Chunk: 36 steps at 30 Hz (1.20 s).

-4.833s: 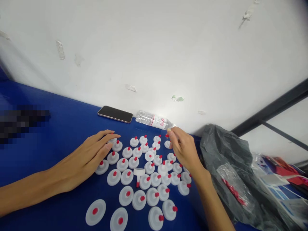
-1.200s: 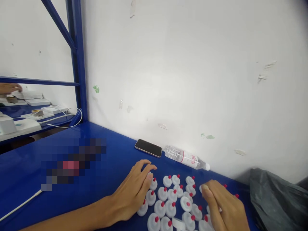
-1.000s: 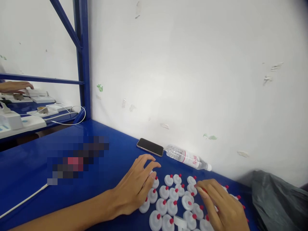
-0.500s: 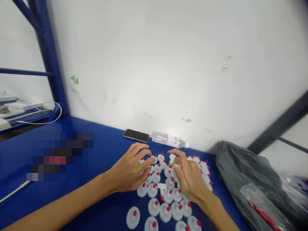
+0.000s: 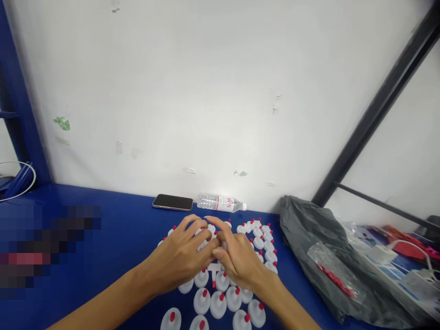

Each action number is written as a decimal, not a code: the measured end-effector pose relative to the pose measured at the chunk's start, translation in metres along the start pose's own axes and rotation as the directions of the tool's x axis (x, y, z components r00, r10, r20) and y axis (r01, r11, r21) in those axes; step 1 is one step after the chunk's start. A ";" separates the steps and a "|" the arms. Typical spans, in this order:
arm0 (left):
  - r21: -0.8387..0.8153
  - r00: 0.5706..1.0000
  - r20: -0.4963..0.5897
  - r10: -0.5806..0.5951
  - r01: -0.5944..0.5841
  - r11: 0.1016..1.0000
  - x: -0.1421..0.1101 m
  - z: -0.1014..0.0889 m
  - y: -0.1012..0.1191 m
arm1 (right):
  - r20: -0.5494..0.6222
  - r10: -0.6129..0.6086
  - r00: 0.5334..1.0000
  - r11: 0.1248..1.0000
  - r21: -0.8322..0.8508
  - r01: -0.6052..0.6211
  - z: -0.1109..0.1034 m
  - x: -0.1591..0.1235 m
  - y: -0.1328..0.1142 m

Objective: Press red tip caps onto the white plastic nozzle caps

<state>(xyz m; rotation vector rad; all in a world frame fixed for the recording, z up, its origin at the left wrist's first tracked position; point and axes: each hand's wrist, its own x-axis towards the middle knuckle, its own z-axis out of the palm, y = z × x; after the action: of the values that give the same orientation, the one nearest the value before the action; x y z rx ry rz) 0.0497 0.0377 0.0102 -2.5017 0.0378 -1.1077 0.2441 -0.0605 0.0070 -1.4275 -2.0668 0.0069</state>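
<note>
Since half a second ago, our right hand [image 5: 244, 260] and left hand [image 5: 173, 254] have drawn together; their fingertips now overlap in our view, among white discs [image 5: 201, 302] with red tips [image 5: 205, 293] on the blue desk [image 5: 113, 201]. Both hands' fingers are curved and partly spread; we cannot tell whether either holds anything. Behind them lie a phone [image 5: 172, 202] and a bottle [image 5: 220, 203]; a gray bag [image 5: 300, 236] sits at right.

Discs [image 5: 216, 310] are showing white, tips [image 5: 173, 316] red; table [image 5: 117, 238] is showing blue, bag [image 5: 299, 224] dark grey, phone screen [image 5: 172, 202] black.
</note>
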 end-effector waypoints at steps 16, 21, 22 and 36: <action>-0.490 0.954 0.199 -0.224 0.295 0.820 -0.006 0.001 0.015 | -0.145 -0.336 0.931 0.913 -0.294 0.284 0.010 0.005 -0.001; -0.357 0.811 0.275 -0.517 0.585 0.728 -0.020 -0.008 -0.023 | -0.350 -0.183 0.919 0.936 -0.349 0.054 -0.023 0.000 0.029; -0.316 0.787 0.257 -0.561 0.617 0.721 -0.023 -0.011 -0.037 | -0.415 -0.117 0.902 0.940 -0.340 -0.034 -0.031 -0.002 0.037; -0.026 0.729 0.459 -0.508 0.583 0.812 -0.055 0.010 -0.094 | -0.336 0.110 0.935 0.920 -0.321 -0.223 -0.029 0.000 0.064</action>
<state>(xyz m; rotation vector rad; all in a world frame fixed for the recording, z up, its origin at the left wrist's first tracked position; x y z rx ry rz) 0.0062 0.1372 0.0004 -2.9522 -0.8258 -0.7163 0.3126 -0.0431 0.0088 -1.6936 -1.7348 -0.5162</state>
